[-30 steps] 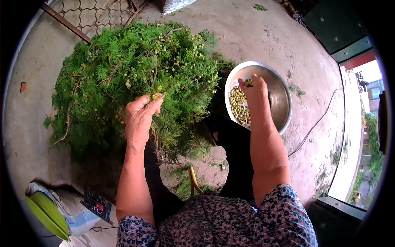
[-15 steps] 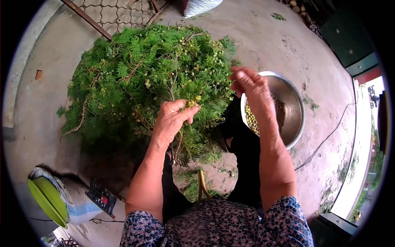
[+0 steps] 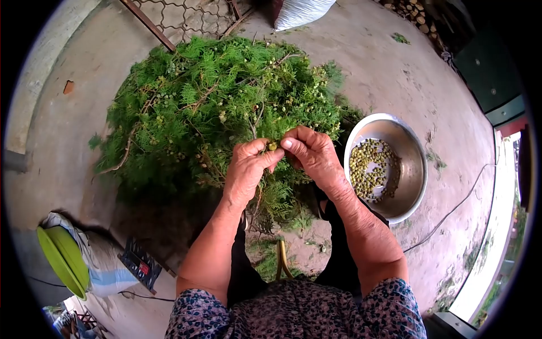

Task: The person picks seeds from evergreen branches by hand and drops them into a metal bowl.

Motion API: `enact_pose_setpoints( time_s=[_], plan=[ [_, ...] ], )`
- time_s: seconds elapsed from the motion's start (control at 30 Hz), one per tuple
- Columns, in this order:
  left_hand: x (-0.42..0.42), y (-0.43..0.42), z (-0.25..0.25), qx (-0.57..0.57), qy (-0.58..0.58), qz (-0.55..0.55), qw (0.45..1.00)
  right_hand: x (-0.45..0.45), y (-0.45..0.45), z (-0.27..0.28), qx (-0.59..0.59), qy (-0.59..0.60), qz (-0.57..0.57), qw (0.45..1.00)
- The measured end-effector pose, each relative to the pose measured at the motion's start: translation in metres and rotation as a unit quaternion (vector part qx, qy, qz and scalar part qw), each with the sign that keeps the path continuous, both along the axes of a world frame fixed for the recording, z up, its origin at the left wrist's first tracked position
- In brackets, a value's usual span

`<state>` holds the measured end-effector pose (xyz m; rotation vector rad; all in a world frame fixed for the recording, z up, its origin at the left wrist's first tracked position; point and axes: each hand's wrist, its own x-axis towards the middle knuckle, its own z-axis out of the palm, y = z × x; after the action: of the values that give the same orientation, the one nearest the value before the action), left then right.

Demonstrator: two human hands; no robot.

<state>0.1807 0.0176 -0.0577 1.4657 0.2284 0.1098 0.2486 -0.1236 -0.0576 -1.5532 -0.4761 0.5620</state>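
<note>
In the head view, my left hand [image 3: 244, 169] is closed in a pinch on a sprig bearing small yellow-green cones [image 3: 272, 146]. My right hand [image 3: 319, 158] meets it from the right, thumb and forefinger pressed together against the same cones. Both hands are over the near side of a big heap of green conifer branches [image 3: 180, 107], which has many round cones among its foliage. To the right of my right hand, a metal basin [image 3: 416, 198] holds a layer of loose green and brownish cones [image 3: 367, 169].
A lime-green basin [image 3: 59, 263] leans by a pale sack at the lower left. A white sack [image 3: 305, 12] stands beyond the heap, near a metal grille [image 3: 186, 17]. Cut logs [image 3: 415, 14] lie far right. A thin cable [image 3: 451, 214] crosses the concrete floor.
My right hand has moved left from beside the basin to the cones at my left fingertips. My left hand keeps its pinch. The whole view has shifted slightly.
</note>
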Motion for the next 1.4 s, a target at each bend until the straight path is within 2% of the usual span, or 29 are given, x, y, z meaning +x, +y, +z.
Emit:
enact_pose_setpoints(
  time_s=[0.03, 0.07, 0.2, 0.27, 0.33, 0.4, 0.43, 0.5, 0.53, 0.6, 0.67, 0.73, 0.8, 0.87, 0.93, 1.0, 1.07, 1.1, 1.13, 1.17, 1.2, 1.27, 1.3, 1.37, 1.4],
  plan=[
    [-0.001, 0.0, 0.001, 0.004, 0.003, -0.006, 1.0, -0.002, 0.0, 0.016, -0.017, 0.072, -0.012, 0.997],
    [-0.001, 0.0, 0.001, 0.006, 0.003, -0.004, 1.0, -0.002, 0.0, 0.013, 0.019, 0.174, -0.021, 0.984],
    [-0.001, -0.004, 0.003, -0.046, 0.007, -0.017, 0.999, 0.005, -0.006, 0.007, 0.112, 0.318, 0.001, 0.941],
    [0.0, -0.005, -0.001, -0.02, 0.015, -0.018, 1.0, 0.004, -0.006, 0.01, 0.101, 0.294, 0.0, 0.951],
    [0.0, -0.004, -0.004, 0.052, 0.037, -0.005, 0.998, 0.002, -0.005, 0.016, 0.051, 0.168, -0.043, 0.984],
    [0.001, -0.002, -0.019, 0.087, 0.02, 0.01, 0.996, 0.003, -0.009, 0.018, 0.048, 0.127, 0.009, 0.991],
    [0.001, -0.003, -0.011, 0.131, 0.04, 0.008, 0.991, 0.002, -0.008, 0.017, 0.024, 0.115, 0.026, 0.993],
    [0.001, -0.005, -0.015, 0.191, -0.021, 0.025, 0.981, -0.004, -0.003, 0.013, 0.015, 0.071, 0.035, 0.997],
    [0.001, -0.005, -0.019, 0.23, -0.049, 0.033, 0.971, -0.006, 0.001, -0.004, 0.009, -0.023, 0.006, 1.0],
    [0.001, -0.004, -0.019, 0.265, -0.054, 0.031, 0.962, -0.01, 0.006, -0.015, -0.022, -0.119, -0.052, 0.991],
    [0.001, -0.004, -0.017, 0.274, 0.0, 0.012, 0.962, -0.012, 0.01, -0.012, -0.014, -0.113, -0.064, 0.991],
    [0.002, -0.003, -0.024, 0.274, -0.04, 0.021, 0.961, -0.012, 0.01, -0.002, -0.076, -0.029, -0.072, 0.994],
    [0.001, 0.0, -0.019, 0.244, -0.03, -0.027, 0.969, -0.006, 0.005, -0.003, 0.019, 0.184, -0.084, 0.979],
    [0.001, 0.0, -0.008, 0.223, 0.008, -0.026, 0.974, 0.006, -0.005, -0.013, 0.044, 0.207, -0.118, 0.97],
    [0.001, 0.0, -0.008, 0.034, 0.027, 0.029, 0.999, 0.023, -0.021, -0.023, 0.018, 0.175, -0.17, 0.97],
    [0.001, 0.012, -0.001, -0.038, 0.002, 0.063, 0.997, 0.039, -0.047, -0.029, 0.046, 0.191, -0.228, 0.954],
    [-0.002, 0.028, 0.009, -0.165, 0.019, 0.108, 0.98, 0.058, -0.087, -0.05, 0.026, 0.141, -0.254, 0.956],
    [-0.005, 0.035, 0.008, -0.199, -0.007, 0.111, 0.974, 0.066, -0.112, -0.069, -0.035, 0.001, -0.248, 0.968],
    [-0.006, 0.042, 0.007, -0.232, -0.034, 0.115, 0.965, 0.073, -0.129, -0.068, -0.117, 0.019, -0.294, 0.949],
    [-0.006, 0.049, 0.006, -0.247, -0.053, 0.091, 0.963, 0.085, -0.148, -0.087, -0.225, -0.111, -0.332, 0.909],
    [-0.005, 0.056, 0.001, -0.269, -0.074, 0.086, 0.956, 0.092, -0.16, -0.103, -0.327, -0.236, -0.359, 0.841],
    [-0.006, 0.057, 0.004, -0.315, -0.108, 0.07, 0.94, 0.085, -0.157, -0.093, -0.317, -0.24, -0.353, 0.847],
    [-0.005, 0.065, -0.006, -0.349, -0.124, 0.029, 0.928, 0.081, -0.151, -0.083, -0.306, -0.245, -0.344, 0.853],
    [-0.003, 0.071, -0.019, -0.357, -0.139, 0.002, 0.924, 0.064, -0.118, -0.063, -0.195, -0.148, -0.268, 0.932],
    [-0.002, 0.072, -0.021, -0.365, -0.151, -0.022, 0.918, 0.042, -0.091, -0.039, -0.072, -0.008, -0.235, 0.969]
  ],
)
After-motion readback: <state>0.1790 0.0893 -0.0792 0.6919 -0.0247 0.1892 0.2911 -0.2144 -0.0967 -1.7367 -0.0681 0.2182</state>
